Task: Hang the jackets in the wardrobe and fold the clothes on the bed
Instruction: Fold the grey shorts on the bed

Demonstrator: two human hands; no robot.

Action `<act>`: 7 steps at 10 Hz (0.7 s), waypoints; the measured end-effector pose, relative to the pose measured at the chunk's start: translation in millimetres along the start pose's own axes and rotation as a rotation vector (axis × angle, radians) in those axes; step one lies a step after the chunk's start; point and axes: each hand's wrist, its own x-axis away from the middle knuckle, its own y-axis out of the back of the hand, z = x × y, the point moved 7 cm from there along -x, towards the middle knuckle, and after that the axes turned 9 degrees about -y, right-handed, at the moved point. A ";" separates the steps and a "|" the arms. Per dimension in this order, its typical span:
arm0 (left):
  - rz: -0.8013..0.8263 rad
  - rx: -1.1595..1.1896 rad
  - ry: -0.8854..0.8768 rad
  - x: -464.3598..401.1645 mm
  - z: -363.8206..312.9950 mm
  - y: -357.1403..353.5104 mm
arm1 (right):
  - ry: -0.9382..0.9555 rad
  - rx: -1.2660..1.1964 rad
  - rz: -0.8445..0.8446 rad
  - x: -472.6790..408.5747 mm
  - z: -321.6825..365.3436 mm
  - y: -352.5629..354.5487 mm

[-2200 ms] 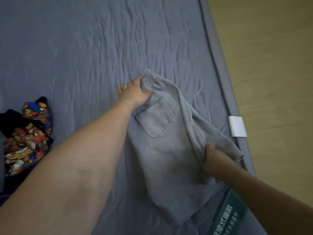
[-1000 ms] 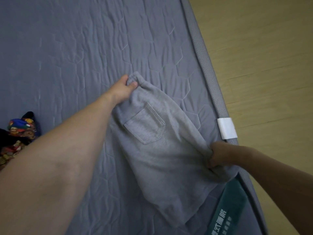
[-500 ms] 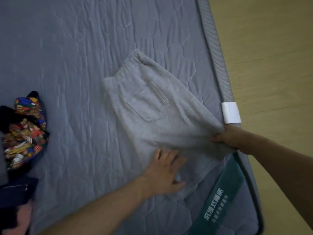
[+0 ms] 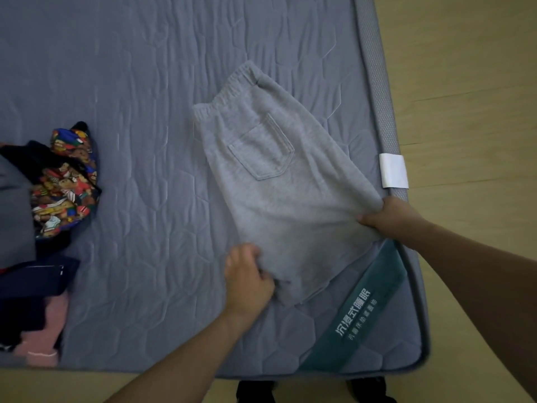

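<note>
Shorts (image 4: 279,193) now flat on the bed (image 4: 145,82), near its right edge, pocket side up, waistband pointing away from me. A second ago my left hand (image 4: 250,279) held the waistband up; half a second ago it lay flat and spread on the lower cloth. Now its fingers have curled in and bunch the near-left hem. So smoothing looks over and a fold seems to be starting, likely hem toward waistband. Right hand (image 4: 390,218) has kept its place at the right leg corner, just inside the bed's edge below the white tag (image 4: 393,171), thumb on top pinching the fabric, other fingers tucked under and out of sight. Both forearms reach in from the near side, the left low across the mattress, the right coming in over the floor (image 4: 465,82). Unfolded pile (image 4: 55,193) waits well apart at far left, so plenty of the task remains.
</note>
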 end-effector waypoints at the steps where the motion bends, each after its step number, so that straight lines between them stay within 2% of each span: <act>1: -0.162 0.740 0.927 24.8 29.4 -25.8 | -0.021 -0.303 0.044 8.5 -10.1 -5.6; 2: -0.093 0.895 1.090 30.8 18.7 -41.9 | -0.138 -0.740 0.169 19.1 -18.5 -21.6; 3: -0.153 0.964 1.037 25.0 8.8 -47.1 | -0.194 -0.866 0.106 23.4 -27.7 -26.3; 4: -0.333 1.004 0.974 22.9 6.3 -40.4 | -0.217 -1.030 0.018 25.7 -34.9 -22.8; 5: -0.406 0.847 0.993 40.2 12.9 -31.9 | -0.237 -1.033 -0.096 24.4 -42.8 -16.1; 6: -0.201 0.938 1.045 56.9 10.0 -45.2 | -0.268 -1.137 -0.178 26.4 -49.3 -11.2; 7: 0.002 1.048 0.980 55.2 -2.0 -58.9 | -0.327 -1.425 0.054 29.7 -42.3 -31.1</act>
